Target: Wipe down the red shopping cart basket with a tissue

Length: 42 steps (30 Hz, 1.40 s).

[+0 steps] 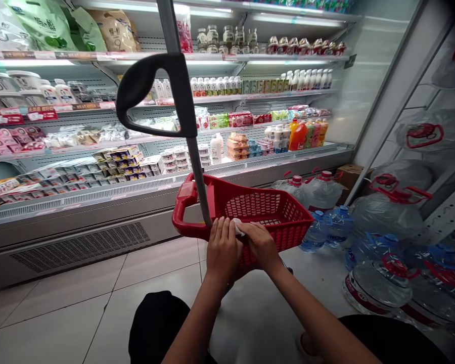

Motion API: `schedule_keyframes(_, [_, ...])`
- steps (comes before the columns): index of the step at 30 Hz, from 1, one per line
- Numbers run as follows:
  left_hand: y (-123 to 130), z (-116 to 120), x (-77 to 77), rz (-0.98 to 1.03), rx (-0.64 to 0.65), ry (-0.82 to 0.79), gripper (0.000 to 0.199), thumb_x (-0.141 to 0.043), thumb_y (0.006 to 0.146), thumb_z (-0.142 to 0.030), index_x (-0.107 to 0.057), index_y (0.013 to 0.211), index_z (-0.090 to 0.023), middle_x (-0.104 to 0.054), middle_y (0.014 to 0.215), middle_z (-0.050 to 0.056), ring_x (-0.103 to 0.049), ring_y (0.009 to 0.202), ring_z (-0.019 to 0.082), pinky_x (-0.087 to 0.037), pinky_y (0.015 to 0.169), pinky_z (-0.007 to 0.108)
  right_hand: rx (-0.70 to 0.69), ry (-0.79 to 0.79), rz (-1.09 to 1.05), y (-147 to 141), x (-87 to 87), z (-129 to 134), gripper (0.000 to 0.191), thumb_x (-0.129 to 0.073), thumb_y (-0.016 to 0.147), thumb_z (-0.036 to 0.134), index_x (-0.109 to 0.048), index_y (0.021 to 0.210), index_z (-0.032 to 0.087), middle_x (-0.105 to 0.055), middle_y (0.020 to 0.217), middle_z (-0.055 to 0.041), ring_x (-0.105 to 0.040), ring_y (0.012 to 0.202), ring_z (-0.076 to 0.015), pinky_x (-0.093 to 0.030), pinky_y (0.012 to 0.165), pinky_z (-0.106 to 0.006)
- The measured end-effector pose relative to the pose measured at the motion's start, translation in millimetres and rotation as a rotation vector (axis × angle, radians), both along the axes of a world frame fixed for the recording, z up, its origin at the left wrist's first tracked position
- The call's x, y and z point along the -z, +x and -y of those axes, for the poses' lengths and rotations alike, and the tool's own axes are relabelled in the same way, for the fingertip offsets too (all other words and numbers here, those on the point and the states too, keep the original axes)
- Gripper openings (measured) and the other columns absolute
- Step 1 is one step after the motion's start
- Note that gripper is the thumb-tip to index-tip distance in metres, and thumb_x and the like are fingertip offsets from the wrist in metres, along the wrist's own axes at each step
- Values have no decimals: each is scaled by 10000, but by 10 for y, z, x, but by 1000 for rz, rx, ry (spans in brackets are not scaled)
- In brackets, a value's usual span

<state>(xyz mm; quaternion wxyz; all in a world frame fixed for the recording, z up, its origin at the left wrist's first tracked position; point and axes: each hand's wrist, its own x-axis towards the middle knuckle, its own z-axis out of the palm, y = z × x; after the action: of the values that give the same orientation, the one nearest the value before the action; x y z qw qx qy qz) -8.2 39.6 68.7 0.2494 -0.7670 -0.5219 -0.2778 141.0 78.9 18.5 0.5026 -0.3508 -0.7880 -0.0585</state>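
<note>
A red plastic shopping basket [293,230] with latticed sides stands in front of me, a grey pole with a black loop handle [185,96] rising beside its left end. My left hand [224,246] is closed over the near rim, close to the foot of the pole. Beside it, my right hand [263,245] presses a crumpled white tissue [238,227] against the same rim, its fingertips partly hidden. The two hands almost touch. Inside the basket I see only bare red lattice.
Behind the basket runs an open refrigerated display [79,247] stocked with yogurt, milk and juice bottles. Large water jugs [377,285] with red handles and smaller blue-capped bottles [314,232] crowd the floor at right. Pale tiles [151,273] cover the floor; my dark-clothed knees frame the bottom.
</note>
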Motion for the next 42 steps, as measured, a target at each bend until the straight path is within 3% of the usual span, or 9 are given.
schedule_keyframes(10, [-59, 23, -4, 7, -60, -65, 435, -591, 923, -239, -690, 1347, -234, -654, 1391, 115, -446, 1435, 417, -230, 1274, 631, 410, -68, 36, 1800, 595, -80, 455, -411, 997, 138, -669, 1357, 244, -749, 1271, -79, -697, 1189, -268, -511, 1100, -546])
schedule_keyframes(12, [39, 19, 30, -4, -61, -79, 416, -585, 930, -257, -694, 1330, -221, -663, 1387, 122, -453, 1430, 422, -176, 1275, 670, 440, -66, 19, 1728, 581, -45, 454, -407, 988, 126, -678, 1336, 229, -752, 1262, -91, -703, 1172, -270, -510, 1095, -551])
schedule_keyframes(15, [240, -16, 146, -34, -29, -102, 455, -579, 933, -283, -665, 1364, -167, -653, 1415, 136, -478, 1428, 400, -193, 1286, 627, 348, -43, 37, 1187, 465, 20, 478, -389, 983, 84, -671, 1338, 234, -742, 1294, -72, -693, 1192, -244, -490, 1123, -516])
schedule_keyframes(20, [353, -97, 356, -99, 71, -117, 636, -540, 931, -274, -479, 1539, -98, -427, 1644, 112, -330, 1550, 322, -237, 1302, 503, 180, -13, 65, 443, 294, 97, 525, -403, 988, 65, -601, 1441, 242, -697, 1381, -63, -645, 1288, -212, -469, 1160, -457])
schedule_keyframes(22, [279, -120, 381, -123, 93, -115, 654, -528, 939, -269, -440, 1568, -113, -365, 1679, 96, -282, 1574, 292, -209, 1314, 489, 176, -1, 83, 581, 316, 104, 535, -386, 990, 53, -606, 1434, 255, -708, 1363, -50, -652, 1277, -208, -472, 1155, -458])
schedule_keyframes(28, [97, -139, 344, -75, 89, -118, 559, -530, 950, -246, -543, 1503, -165, -457, 1629, 65, -297, 1571, 280, -173, 1327, 500, 395, -56, 64, 1709, 567, 107, 448, -411, 1009, 132, -650, 1372, 243, -741, 1294, -73, -688, 1201, -266, -525, 1079, -523])
schedule_keyframes(30, [108, -131, 339, -39, 78, -130, 536, -550, 941, -249, -578, 1472, -180, -500, 1598, 63, -302, 1567, 295, -169, 1326, 521, 454, -75, 44, 1805, 598, 110, 427, -422, 1005, 148, -662, 1348, 233, -753, 1263, -82, -698, 1173, -283, -532, 1062, -541])
schedule_keyframes(38, [234, -122, 429, -68, 87, -157, 632, -572, 934, -324, -487, 1549, -206, -379, 1673, 44, -270, 1578, 307, -163, 1315, 565, 186, -30, 65, 542, 349, 69, 538, -409, 956, 48, -619, 1415, 235, -712, 1351, -71, -655, 1265, -226, -483, 1140, -477])
schedule_keyframes(42, [186, -134, 442, -123, 114, -156, 675, -545, 936, -291, -416, 1594, -213, -303, 1703, 26, -221, 1597, 275, -136, 1322, 540, 158, -53, 65, 646, 319, 40, 515, -405, 970, 62, -637, 1389, 250, -737, 1301, -51, -682, 1214, -220, -494, 1131, -485])
